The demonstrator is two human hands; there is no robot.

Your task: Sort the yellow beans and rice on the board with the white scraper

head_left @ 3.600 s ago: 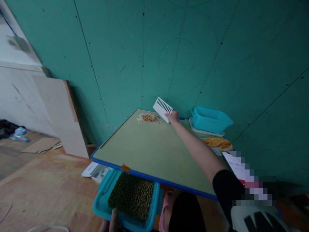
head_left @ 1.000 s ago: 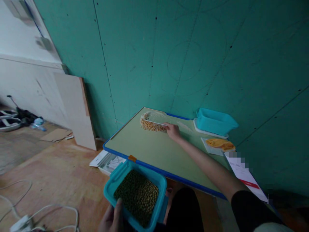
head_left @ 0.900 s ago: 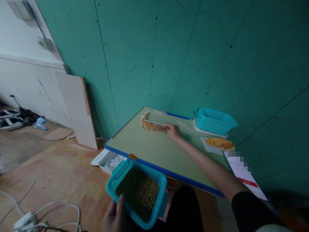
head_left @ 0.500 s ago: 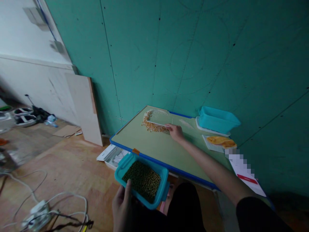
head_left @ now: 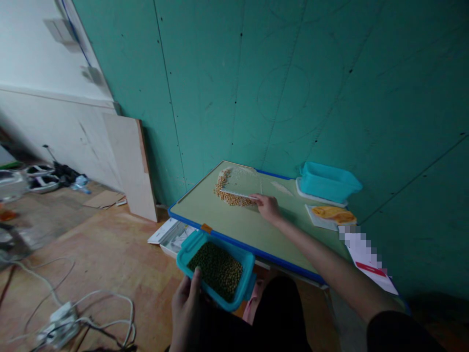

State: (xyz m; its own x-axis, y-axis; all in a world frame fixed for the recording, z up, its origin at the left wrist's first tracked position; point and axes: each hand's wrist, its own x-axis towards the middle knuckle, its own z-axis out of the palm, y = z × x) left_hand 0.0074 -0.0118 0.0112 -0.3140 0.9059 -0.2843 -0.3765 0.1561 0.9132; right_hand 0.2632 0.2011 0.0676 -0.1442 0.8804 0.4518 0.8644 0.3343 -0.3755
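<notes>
My left hand [head_left: 187, 298] grips the near left rim of a turquoise plastic container [head_left: 242, 288], thumb over the edge. Inside lie dark green beans [head_left: 208, 261] and paler yellow beans [head_left: 230, 275]. The container is held just below the front edge of the table [head_left: 234, 222]. My right hand [head_left: 268, 208] is closed on the right end of a thin white flat strip [head_left: 238, 194], whose exact kind I cannot make out. The strip stands against a spread of yellow beans [head_left: 234, 199] on the tabletop. Whitish powder lies behind it.
A second turquoise container [head_left: 328, 182] stands on a white lid at the table's right, near a folded yellow cloth [head_left: 334, 214] and a white paper [head_left: 370, 259]. The green wall [head_left: 205, 88] rises behind. A power strip [head_left: 60, 322] with cables lies on the floor at left.
My right hand has drawn the strip slightly toward me, and the beans have shifted toward the table's front edge with it. My left hand keeps hold of the container.
</notes>
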